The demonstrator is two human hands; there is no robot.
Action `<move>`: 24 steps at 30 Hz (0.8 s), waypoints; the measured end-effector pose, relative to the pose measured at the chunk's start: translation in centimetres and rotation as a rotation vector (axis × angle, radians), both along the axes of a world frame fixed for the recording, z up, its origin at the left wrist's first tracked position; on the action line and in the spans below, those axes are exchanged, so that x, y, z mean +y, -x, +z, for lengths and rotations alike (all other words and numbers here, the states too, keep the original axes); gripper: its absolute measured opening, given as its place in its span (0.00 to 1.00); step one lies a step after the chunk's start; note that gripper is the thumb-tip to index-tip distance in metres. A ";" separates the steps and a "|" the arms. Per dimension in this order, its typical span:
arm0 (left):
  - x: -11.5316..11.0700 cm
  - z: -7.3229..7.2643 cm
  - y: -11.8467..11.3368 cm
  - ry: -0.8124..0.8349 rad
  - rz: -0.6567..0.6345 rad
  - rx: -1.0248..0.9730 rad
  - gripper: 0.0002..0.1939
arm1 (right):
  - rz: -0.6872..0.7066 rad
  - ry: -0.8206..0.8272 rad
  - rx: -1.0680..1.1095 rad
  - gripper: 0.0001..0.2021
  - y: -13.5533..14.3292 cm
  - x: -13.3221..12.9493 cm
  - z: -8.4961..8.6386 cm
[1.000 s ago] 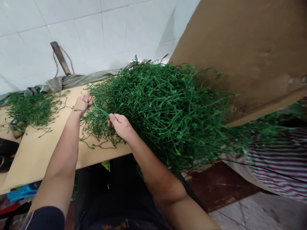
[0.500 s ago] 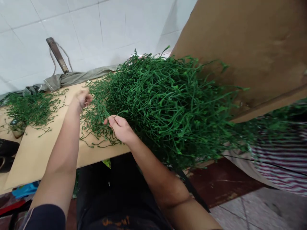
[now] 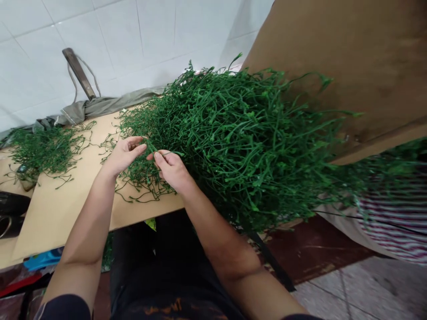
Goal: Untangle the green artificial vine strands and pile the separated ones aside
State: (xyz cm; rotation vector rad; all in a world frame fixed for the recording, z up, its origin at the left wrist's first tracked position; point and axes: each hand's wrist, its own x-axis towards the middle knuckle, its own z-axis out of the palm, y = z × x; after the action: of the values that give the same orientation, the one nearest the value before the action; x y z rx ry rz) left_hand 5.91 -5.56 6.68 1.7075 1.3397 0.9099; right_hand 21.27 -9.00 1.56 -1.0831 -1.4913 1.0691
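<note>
My right hand [image 3: 171,169] pinches a thin green stem [image 3: 173,154] between thumb and fingers, in front of a large heap of green artificial stems [image 3: 233,133]. Close by on its left, my left hand [image 3: 126,153] has its thumb and fingers curved toward the stem's upper left part; whether its fingertips grip it is too small to tell. Looser stems [image 3: 143,186] lie under and around both hands on the tan board [image 3: 80,191]. A smaller pile of green stems [image 3: 46,149] rests at the board's left end.
A big cardboard sheet [image 3: 333,58] rises at the right behind the heap. Grey cloth [image 3: 110,106] and a wooden piece with a cord [image 3: 79,73] lie along the tiled wall. Dark rolls [image 3: 11,215] are at the left edge. Striped fabric [image 3: 393,222] shows at right.
My left hand has moved right, from the board beside the loose stems to close beside my right hand. My right hand has risen slightly with the stem still in it.
</note>
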 end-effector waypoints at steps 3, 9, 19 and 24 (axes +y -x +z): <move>0.7 -0.8 0.3 -0.059 0.043 0.201 0.15 | 0.011 0.053 0.062 0.15 -0.2 -0.2 0.2; 1.9 -1.2 1.6 -0.350 0.092 0.632 0.18 | 0.049 0.103 0.124 0.20 -0.1 -0.9 0.4; 4.6 -1.4 8.2 -0.137 0.535 0.586 0.14 | 0.093 0.037 0.081 0.17 -0.9 -4.0 1.9; 4.0 -0.8 4.2 -0.175 0.304 0.404 0.21 | 0.046 0.170 0.203 0.13 -0.5 -1.8 1.5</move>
State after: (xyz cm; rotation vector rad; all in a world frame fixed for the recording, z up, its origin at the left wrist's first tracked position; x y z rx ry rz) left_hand 1.72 -1.52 5.89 1.9247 1.8730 0.8994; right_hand 21.81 -10.80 3.10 -1.0266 -1.2877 1.3163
